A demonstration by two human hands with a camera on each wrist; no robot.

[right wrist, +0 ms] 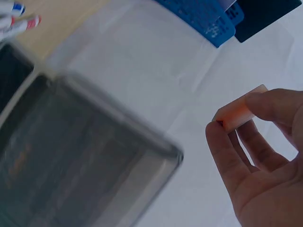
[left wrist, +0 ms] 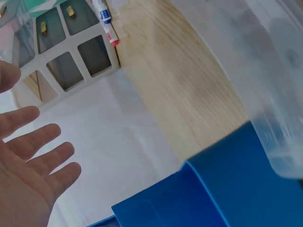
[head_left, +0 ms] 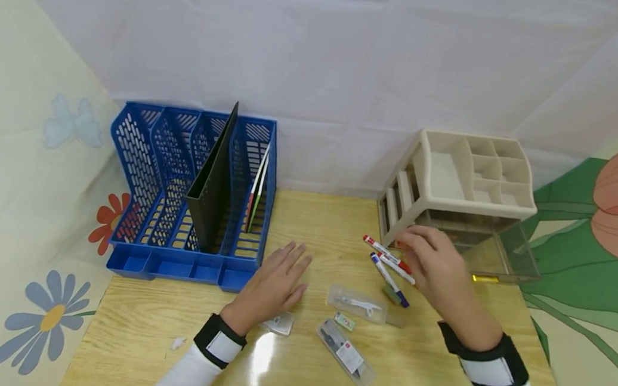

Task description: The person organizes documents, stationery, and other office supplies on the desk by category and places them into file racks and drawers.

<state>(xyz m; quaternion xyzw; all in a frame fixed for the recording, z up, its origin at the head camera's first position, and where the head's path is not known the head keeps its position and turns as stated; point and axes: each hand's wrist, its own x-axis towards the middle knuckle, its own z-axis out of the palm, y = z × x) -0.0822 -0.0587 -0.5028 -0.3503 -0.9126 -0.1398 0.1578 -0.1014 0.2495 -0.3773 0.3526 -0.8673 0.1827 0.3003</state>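
Observation:
My right hand [head_left: 437, 277] pinches a small orange block [right wrist: 236, 113] between thumb and fingers, in front of the beige desktop organizer [head_left: 477, 203]. Just left of that hand lie red-capped whiteboard markers [head_left: 372, 243] and a blue-capped one [head_left: 386, 276], beside a small greenish block [head_left: 390, 293]. My left hand [head_left: 270, 280] has its fingers spread, palm down, near the front corner of the blue file rack [head_left: 164, 263]. Partly under its wrist is a small clear case [head_left: 280, 324]. In the left wrist view that hand [left wrist: 28, 165] holds nothing.
A clear drawer [head_left: 517, 255] is pulled out of the organizer. Between the hands lie a clear case with a white tool [head_left: 357, 304], a small patterned box [head_left: 344, 321] and a compass case [head_left: 346, 354]. A black folder [head_left: 214, 192] stands in the rack; white paper scrap [head_left: 177, 343] lies front left.

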